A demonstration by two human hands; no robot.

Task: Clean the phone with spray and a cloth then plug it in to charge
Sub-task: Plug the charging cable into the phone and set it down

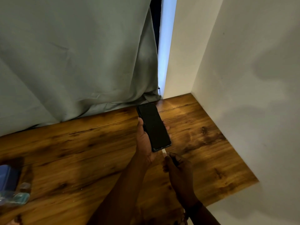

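A black phone (153, 126) with a dark screen faces up, held above the wooden table (81, 151) by my left hand (144, 140), thumb on its left edge and fingertips showing on its right edge. My right hand (176, 166) is just below the phone's bottom end, fingers pinched on a small white charger plug (164, 150) that meets the phone's lower edge. The cable itself is hidden. A clear spray bottle with teal liquid (19, 195) lies at the table's left edge, blurred. Next to it sits a blue cloth-like thing (8, 177).
A grey-green curtain (73, 62) hangs behind the table and rests on its back edge. White walls (243, 78) close in the table's right side and far corner.
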